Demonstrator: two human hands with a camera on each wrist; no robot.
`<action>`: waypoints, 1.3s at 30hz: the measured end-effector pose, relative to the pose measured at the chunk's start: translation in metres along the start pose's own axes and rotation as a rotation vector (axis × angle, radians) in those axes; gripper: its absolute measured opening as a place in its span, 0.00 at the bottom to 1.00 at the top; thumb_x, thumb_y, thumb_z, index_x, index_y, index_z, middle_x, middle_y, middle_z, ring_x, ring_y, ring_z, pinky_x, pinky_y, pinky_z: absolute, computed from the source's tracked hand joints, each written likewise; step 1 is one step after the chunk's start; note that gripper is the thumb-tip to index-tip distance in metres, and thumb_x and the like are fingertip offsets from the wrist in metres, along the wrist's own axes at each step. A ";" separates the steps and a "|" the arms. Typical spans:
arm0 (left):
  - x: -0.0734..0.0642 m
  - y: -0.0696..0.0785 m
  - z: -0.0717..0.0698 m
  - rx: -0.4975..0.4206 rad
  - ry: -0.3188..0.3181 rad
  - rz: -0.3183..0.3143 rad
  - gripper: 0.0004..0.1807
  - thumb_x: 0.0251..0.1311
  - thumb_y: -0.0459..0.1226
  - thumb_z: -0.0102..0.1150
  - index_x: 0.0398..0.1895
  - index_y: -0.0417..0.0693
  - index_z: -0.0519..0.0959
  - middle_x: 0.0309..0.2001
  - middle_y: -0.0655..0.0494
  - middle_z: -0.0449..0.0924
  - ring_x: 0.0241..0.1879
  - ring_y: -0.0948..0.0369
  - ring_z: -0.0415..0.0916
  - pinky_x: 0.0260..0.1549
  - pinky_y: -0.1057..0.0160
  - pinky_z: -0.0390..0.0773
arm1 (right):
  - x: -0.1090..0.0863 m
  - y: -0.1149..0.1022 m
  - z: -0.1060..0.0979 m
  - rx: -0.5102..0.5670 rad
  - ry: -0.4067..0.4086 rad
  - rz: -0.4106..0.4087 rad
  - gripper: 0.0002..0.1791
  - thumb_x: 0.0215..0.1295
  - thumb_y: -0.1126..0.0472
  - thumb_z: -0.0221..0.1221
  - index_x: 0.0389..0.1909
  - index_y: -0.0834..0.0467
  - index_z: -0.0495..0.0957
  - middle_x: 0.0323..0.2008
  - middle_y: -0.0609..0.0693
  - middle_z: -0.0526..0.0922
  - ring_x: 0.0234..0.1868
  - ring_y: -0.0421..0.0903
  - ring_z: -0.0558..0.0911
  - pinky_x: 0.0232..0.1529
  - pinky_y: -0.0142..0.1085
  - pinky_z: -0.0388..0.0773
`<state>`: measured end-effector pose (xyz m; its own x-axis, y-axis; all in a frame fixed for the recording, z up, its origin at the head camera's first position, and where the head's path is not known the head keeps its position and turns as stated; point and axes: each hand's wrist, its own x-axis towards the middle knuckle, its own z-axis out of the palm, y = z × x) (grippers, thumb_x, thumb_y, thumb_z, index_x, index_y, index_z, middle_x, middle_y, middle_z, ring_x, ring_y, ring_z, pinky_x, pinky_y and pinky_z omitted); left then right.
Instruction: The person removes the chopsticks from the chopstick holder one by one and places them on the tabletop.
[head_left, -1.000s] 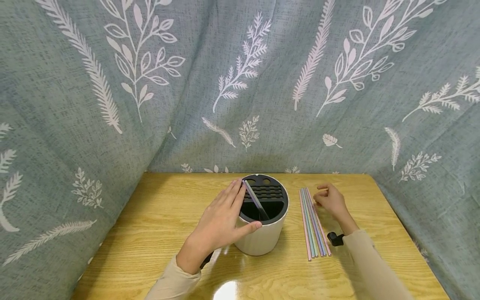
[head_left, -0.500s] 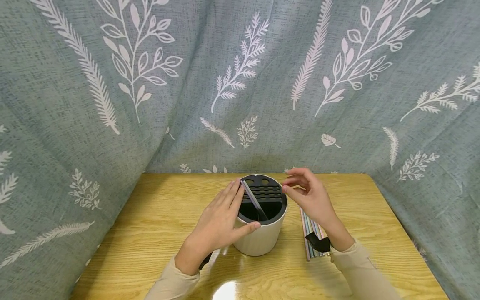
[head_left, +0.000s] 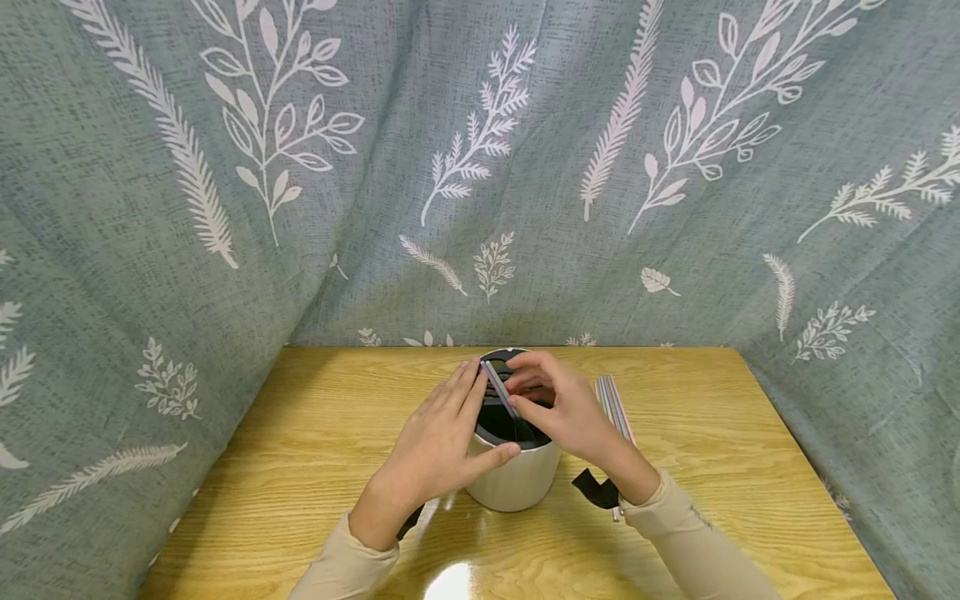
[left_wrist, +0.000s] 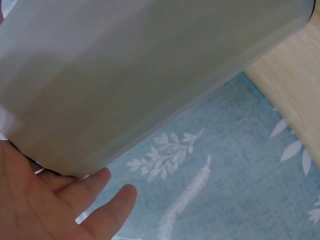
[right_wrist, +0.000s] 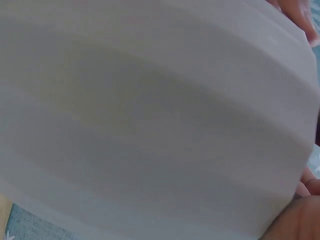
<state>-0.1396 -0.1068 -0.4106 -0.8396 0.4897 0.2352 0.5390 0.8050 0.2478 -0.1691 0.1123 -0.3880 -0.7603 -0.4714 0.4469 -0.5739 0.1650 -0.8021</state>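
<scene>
A white cylindrical organizer [head_left: 517,479] with a black slotted top stands near the table's middle. Slim straws [head_left: 498,387], silvery-purple, lean inside its front compartment, their upper ends at the left rim. My left hand [head_left: 442,421] lies along the organizer's left side with fingers extended, the upper fingertips beside the straw ends. In the left wrist view, fingers [left_wrist: 107,205] touch the organizer's edge. Over the top, my right hand [head_left: 558,404] has its thumb and fingertips at the right side of the straws, slightly apart. The straws' lower part is hidden behind the right hand.
Several pastel straws [head_left: 613,404] lie side by side on the wooden table [head_left: 337,417] to the organizer's right, partly hidden by the right forearm. A blue-grey leaf-patterned cloth [head_left: 375,208] hangs behind and at both sides.
My right hand has moved left, from beside the loose straws to over the organizer, up to the leaning straws. My left hand has stayed in place.
</scene>
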 end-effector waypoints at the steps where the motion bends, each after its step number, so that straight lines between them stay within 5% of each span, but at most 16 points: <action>1: 0.000 0.000 0.000 0.001 0.000 0.000 0.57 0.63 0.75 0.34 0.80 0.43 0.44 0.80 0.49 0.36 0.78 0.55 0.37 0.72 0.51 0.52 | 0.000 0.000 0.001 -0.011 0.006 0.000 0.23 0.66 0.71 0.64 0.60 0.64 0.72 0.44 0.53 0.85 0.44 0.48 0.85 0.46 0.39 0.83; 7: 0.001 0.000 0.001 0.007 -0.004 0.002 0.57 0.63 0.75 0.34 0.80 0.42 0.45 0.80 0.48 0.37 0.78 0.55 0.38 0.72 0.52 0.52 | 0.000 0.002 0.002 -0.039 0.032 -0.018 0.23 0.66 0.72 0.63 0.60 0.61 0.72 0.42 0.53 0.85 0.42 0.48 0.85 0.44 0.39 0.84; 14: 0.002 0.001 0.000 0.014 0.007 0.010 0.57 0.63 0.75 0.34 0.80 0.40 0.49 0.80 0.45 0.42 0.78 0.53 0.39 0.72 0.52 0.51 | -0.001 -0.004 -0.010 -0.023 0.119 -0.148 0.26 0.63 0.78 0.62 0.61 0.63 0.71 0.42 0.57 0.84 0.44 0.49 0.85 0.46 0.38 0.83; 21: 0.003 0.001 0.000 0.015 0.012 0.016 0.58 0.63 0.75 0.34 0.79 0.39 0.49 0.79 0.44 0.43 0.78 0.53 0.38 0.72 0.53 0.51 | -0.002 -0.033 -0.042 0.218 0.293 -0.297 0.27 0.58 0.85 0.61 0.59 0.76 0.67 0.42 0.56 0.84 0.44 0.46 0.85 0.48 0.38 0.82; 30: 0.002 0.001 0.000 0.020 0.009 0.013 0.57 0.63 0.75 0.34 0.80 0.40 0.49 0.79 0.45 0.43 0.78 0.56 0.34 0.72 0.54 0.49 | -0.014 -0.074 -0.087 0.466 0.546 -0.512 0.27 0.55 0.86 0.63 0.56 0.78 0.67 0.38 0.66 0.83 0.41 0.58 0.86 0.49 0.44 0.82; 35: 0.001 0.000 0.000 0.021 0.008 0.011 0.57 0.63 0.75 0.34 0.80 0.40 0.49 0.80 0.46 0.42 0.78 0.54 0.36 0.72 0.53 0.49 | -0.026 -0.068 -0.107 0.360 0.597 -0.385 0.27 0.55 0.88 0.59 0.58 0.77 0.69 0.38 0.64 0.83 0.42 0.54 0.85 0.49 0.39 0.81; 39: 0.001 0.000 0.000 0.025 0.008 0.011 0.57 0.63 0.75 0.34 0.80 0.40 0.49 0.80 0.45 0.42 0.78 0.55 0.35 0.72 0.53 0.49 | -0.036 -0.038 -0.116 0.159 0.573 -0.116 0.26 0.61 0.82 0.60 0.61 0.70 0.71 0.41 0.57 0.84 0.42 0.47 0.85 0.47 0.33 0.81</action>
<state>-0.1407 -0.1059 -0.4102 -0.8327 0.4962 0.2457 0.5465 0.8077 0.2213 -0.1552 0.2235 -0.3281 -0.7635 0.0700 0.6420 -0.6441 -0.0122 -0.7648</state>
